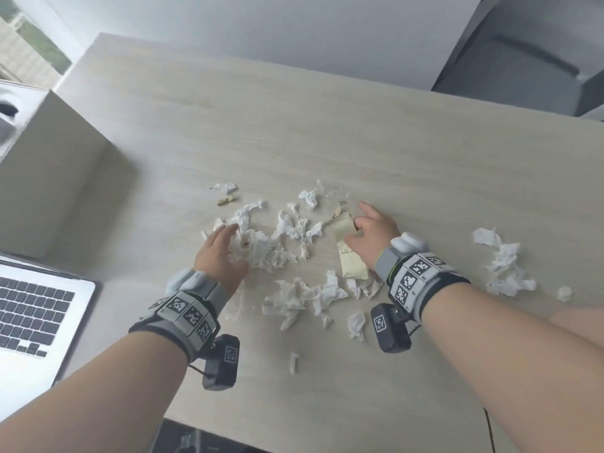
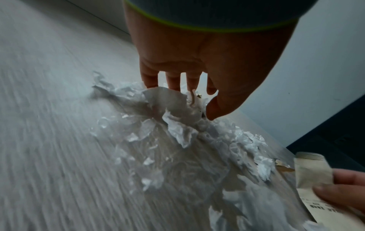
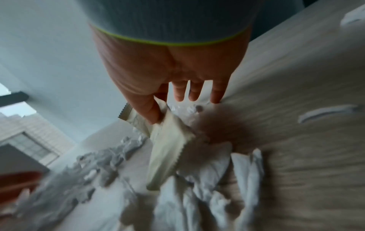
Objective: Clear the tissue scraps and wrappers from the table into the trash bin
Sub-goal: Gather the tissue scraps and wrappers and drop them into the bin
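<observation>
Torn white tissue scraps [image 1: 261, 246] lie scattered over the middle of the light wooden table [image 1: 327, 125]. My left hand [image 1: 228, 237] rests on the biggest heap with its fingers spread and fairly straight; in the left wrist view the fingertips [image 2: 152, 82] touch the crumpled tissue [image 2: 169, 100]. My right hand [image 1: 356, 223] pinches a cream snack wrapper [image 1: 351, 263] between thumb and forefinger. The right wrist view shows that wrapper [image 3: 166, 148] hanging down from the pinch [image 3: 160, 112], its lower end over the tissue. The other fingers [image 3: 217, 93] stay stretched out.
More tissue scraps [image 1: 503, 263] lie apart at the right, others [image 1: 300, 299] near my wrists. A small brown wrapper bit [image 1: 225, 201] sits further back. An open laptop [image 1: 36, 308] lies at the front left, behind it a tall grey box [image 1: 55, 165]. A grey chair [image 1: 529, 50] stands beyond the table.
</observation>
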